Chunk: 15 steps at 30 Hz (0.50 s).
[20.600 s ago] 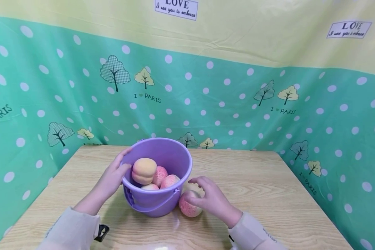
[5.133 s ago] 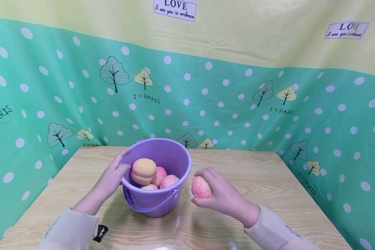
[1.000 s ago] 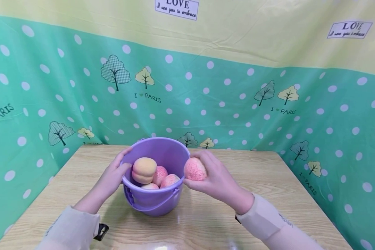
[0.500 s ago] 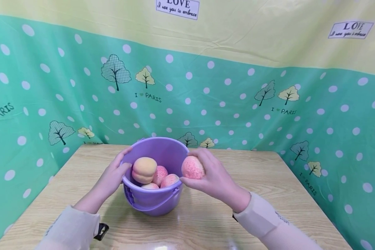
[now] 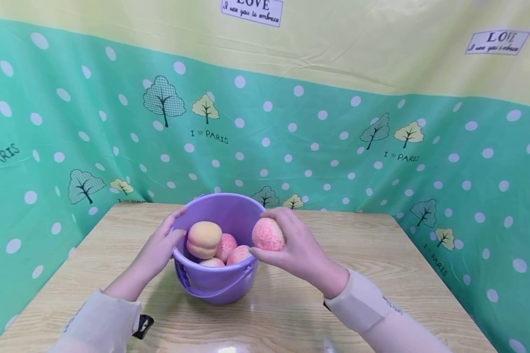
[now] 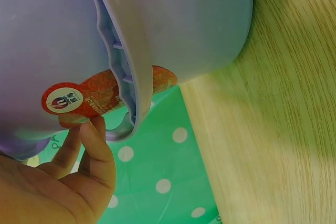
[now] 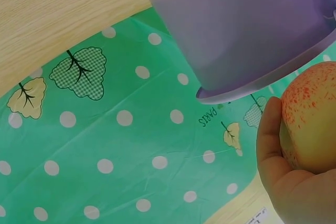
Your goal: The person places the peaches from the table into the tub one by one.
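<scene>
A purple bucket [image 5: 216, 284] stands on the table with several peaches inside, among them a yellowish one [image 5: 204, 240] on top and a pink speckled one [image 5: 225, 246] behind it. My left hand [image 5: 161, 245] grips the bucket's left rim, thumb over the inner side and fingers outside. In the left wrist view, those fingers [image 6: 89, 156] lie against the outer wall near a red sticker [image 6: 100, 95] and the bucket's handle [image 6: 131, 56]. My right hand [image 5: 298, 247] holds a pink speckled peach [image 5: 268, 234], thumb below and fingers above, overlapping the bucket's right rim in the head view.
The wooden table [image 5: 380, 294] runs back to a green dotted curtain [image 5: 313, 147] that closes off the back and both sides. A black buckle [image 5: 143, 327] shows at the left cuff.
Earlier the peach sat on the table right of the bucket; my right hand took it, raised it, and lately moved it left to the rim. My left hand has kept its place.
</scene>
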Available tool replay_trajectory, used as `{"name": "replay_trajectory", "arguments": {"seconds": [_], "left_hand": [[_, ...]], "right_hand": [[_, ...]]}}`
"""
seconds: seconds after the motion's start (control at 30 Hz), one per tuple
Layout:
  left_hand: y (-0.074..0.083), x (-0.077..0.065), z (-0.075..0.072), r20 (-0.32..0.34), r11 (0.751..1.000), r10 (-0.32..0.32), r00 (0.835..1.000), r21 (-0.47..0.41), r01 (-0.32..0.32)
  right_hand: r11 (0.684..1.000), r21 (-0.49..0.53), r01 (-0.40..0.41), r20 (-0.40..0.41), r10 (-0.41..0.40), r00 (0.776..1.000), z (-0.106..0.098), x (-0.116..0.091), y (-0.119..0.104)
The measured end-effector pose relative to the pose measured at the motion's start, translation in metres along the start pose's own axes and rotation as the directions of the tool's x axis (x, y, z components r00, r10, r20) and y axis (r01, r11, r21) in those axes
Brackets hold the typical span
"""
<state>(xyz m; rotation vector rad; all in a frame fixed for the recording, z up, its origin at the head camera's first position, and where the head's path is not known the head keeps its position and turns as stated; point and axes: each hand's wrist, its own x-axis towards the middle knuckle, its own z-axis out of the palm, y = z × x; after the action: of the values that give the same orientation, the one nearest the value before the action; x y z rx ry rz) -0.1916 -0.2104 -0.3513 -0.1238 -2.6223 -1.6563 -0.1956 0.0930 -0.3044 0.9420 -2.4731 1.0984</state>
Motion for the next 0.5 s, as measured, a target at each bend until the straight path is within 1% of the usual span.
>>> {"name": "replay_trajectory", "arguments": {"seconds": [0.23,0.5], "left_hand": [[0.001,0.0,0.0,-0.004,1.0,0.015,1.0,-0.001,-0.015],[0.001,0.0,0.001,0.008,1.0,0.003,1.0,-0.011,-0.003]], "right_hand": [[1.0,0.007,0.01,-0.006,-0.01,1.0,0.001,0.005,-0.001],[1.0,0.005,0.005,-0.022,-0.005,1.0,0.003,0.011,-0.002]]}}
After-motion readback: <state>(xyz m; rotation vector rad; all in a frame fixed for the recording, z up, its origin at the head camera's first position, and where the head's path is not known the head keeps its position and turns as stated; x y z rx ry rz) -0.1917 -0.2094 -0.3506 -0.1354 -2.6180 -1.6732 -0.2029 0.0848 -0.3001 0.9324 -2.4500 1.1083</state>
